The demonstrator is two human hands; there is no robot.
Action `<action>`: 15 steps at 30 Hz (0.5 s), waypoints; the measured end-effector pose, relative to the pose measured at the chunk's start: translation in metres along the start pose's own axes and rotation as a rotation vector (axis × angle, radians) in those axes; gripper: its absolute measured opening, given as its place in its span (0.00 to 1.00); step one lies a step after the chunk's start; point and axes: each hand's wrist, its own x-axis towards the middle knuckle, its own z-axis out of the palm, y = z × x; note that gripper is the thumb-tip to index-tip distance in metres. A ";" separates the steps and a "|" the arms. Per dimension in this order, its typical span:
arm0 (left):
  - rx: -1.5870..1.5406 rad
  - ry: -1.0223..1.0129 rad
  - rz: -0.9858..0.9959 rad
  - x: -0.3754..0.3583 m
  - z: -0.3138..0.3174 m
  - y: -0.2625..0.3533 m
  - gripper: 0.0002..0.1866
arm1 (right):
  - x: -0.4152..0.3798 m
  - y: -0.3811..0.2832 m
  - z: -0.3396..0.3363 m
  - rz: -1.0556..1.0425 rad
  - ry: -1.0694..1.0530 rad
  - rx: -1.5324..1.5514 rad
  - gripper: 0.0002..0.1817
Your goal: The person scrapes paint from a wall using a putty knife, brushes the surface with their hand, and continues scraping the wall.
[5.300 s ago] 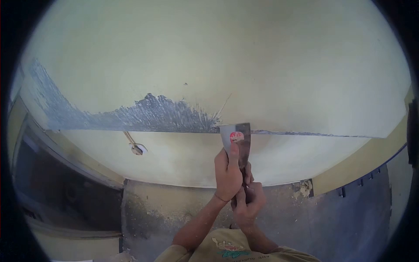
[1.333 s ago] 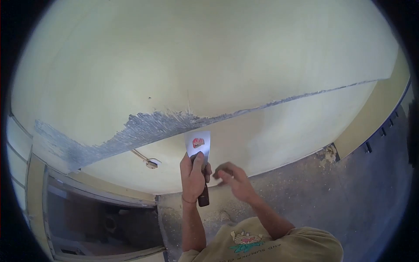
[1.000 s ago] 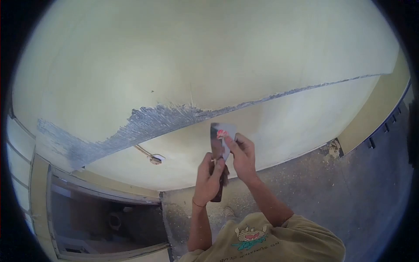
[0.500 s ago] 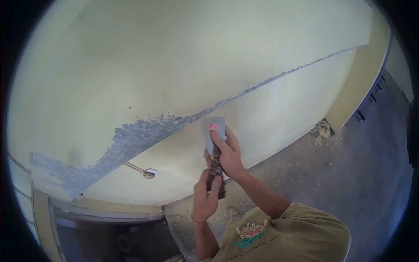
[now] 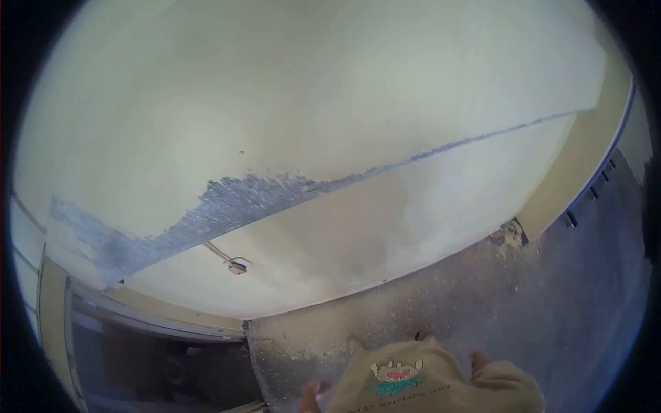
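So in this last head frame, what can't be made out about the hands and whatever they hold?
- Left hand: only a blurred sliver at the bottom edge, beside the shirt; its grip cannot be told.
- Right hand: a small blurred patch of skin shows by the shirt's right side, too unclear to call a hand.
- Any tool: none visible in the head view.
- Small fitting on the wall: too small and blurred to identify.
- Scraped grey strip: motion blur hides its texture.

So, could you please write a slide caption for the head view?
Pale wall with a grey scraped strip along its seam, dusty floor below; hands barely in view.
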 end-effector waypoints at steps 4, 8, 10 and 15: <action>0.053 0.071 -0.043 0.002 0.007 -0.020 0.25 | -0.026 0.035 0.013 -0.104 -0.966 -0.106 0.14; 0.111 0.150 -0.184 -0.009 0.003 -0.081 0.22 | 0.030 0.006 -0.054 0.162 -1.468 0.492 0.13; 0.151 0.194 -0.263 0.031 0.034 -0.065 0.20 | 0.070 -0.028 -0.127 0.331 -1.691 0.820 0.13; 0.133 0.038 0.097 0.017 0.103 0.039 0.20 | 0.091 -0.033 -0.079 0.606 -0.399 0.851 0.08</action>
